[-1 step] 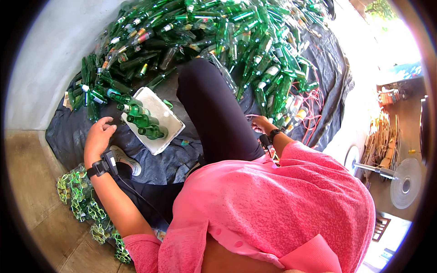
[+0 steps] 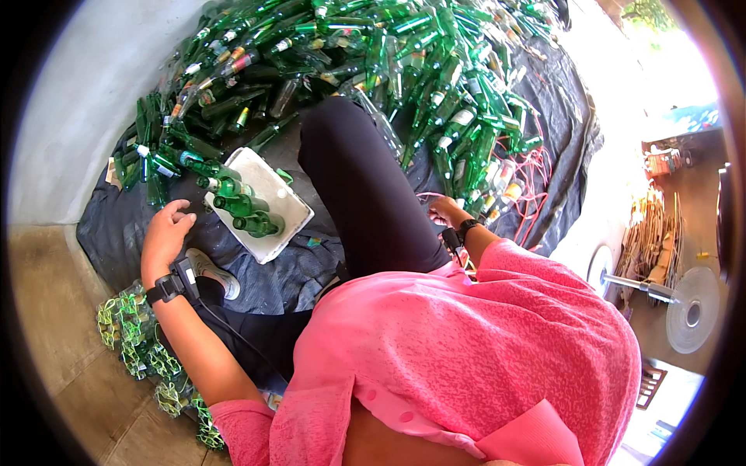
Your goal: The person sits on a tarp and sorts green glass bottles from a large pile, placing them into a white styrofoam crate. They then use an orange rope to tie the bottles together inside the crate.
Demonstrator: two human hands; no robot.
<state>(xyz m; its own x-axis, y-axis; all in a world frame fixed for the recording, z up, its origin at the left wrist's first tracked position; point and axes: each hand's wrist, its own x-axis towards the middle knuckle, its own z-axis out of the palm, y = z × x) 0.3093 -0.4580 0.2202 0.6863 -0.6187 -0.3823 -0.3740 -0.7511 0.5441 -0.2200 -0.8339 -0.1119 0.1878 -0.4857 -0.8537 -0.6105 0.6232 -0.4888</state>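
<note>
My left hand (image 2: 165, 233) hovers left of a white tray (image 2: 284, 225), thumb and fingers apart, holding nothing. On that tray several green glass bottles (image 2: 242, 206) lie side by side, their necks toward this hand. Beyond my raised knee, my right hand (image 2: 445, 211) is near the bottle pile with its fingers closed. A thin pink string (image 2: 426, 194) runs into its fingers. What lies inside the grip is partly hidden.
A large heap of loose green bottles (image 2: 420, 70) fills the far side on a dark sheet (image 2: 571, 116). Tangled red string (image 2: 535, 190) lies right of it. At the left, bottles bundled with green-yellow ties (image 2: 136, 342) stand on the tiled floor. A clear reel (image 2: 691, 311) is at the right.
</note>
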